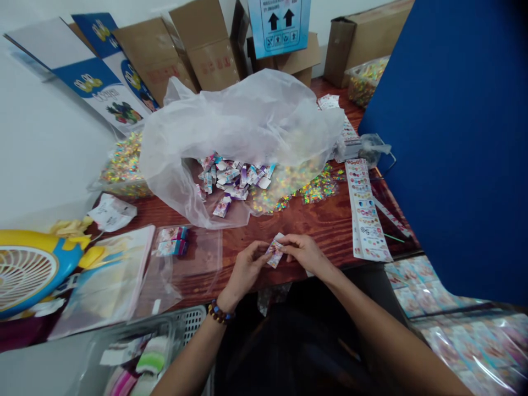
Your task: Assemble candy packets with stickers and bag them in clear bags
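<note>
Between my two hands, near the front edge of the dark wood table, is a small printed carton (274, 252). The fingers of my left hand (249, 265) grip its left side. At its upper right, my right hand (304, 251) pinches the end with thumb and fingers. Beyond them a heap of similar small cartons (237, 179) spills from a large clear plastic bag (231, 121). Shiny packets of confetti-like pieces (317, 187) lie to the right of that heap. Off to the left, a few cartons (172, 242) rest together on a clear plastic sleeve (202, 258).
Long sticker sheets (365, 214) lie at the table's right, beside a blue panel (449, 137). Cardboard boxes (210, 49) line the wall. A yellow and blue fan (37, 269) stands at the left, above a grey basket (193, 324). Wrapped packs (466, 341) sit lower right.
</note>
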`<action>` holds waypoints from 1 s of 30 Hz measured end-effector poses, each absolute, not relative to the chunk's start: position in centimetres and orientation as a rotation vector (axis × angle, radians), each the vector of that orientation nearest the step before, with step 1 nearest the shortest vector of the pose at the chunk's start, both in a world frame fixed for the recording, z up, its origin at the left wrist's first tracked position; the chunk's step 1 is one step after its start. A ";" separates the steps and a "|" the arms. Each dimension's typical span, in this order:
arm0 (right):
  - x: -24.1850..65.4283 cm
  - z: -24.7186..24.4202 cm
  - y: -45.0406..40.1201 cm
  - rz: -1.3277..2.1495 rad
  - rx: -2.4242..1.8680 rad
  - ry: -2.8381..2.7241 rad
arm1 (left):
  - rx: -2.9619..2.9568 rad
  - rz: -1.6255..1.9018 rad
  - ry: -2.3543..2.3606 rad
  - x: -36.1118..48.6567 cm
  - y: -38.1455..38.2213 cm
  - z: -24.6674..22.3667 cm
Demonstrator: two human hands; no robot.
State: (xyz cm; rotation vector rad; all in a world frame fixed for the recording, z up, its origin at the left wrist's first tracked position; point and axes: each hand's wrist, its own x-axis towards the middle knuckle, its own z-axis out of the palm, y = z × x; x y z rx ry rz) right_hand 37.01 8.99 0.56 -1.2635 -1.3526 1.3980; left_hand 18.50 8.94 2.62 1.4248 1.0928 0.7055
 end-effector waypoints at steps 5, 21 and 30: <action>37.5 0.6 9.1 1.433 -1.291 -1.390 | 1.389 0.778 1.094 18.8 8.3 2.0; 36.6 0.2 7.6 1.052 -1.267 -1.267 | 1.160 0.886 1.119 19.8 7.7 1.9; 35.7 0.1 6.7 1.098 -1.208 -1.273 | 1.141 0.884 1.075 20.3 6.9 2.6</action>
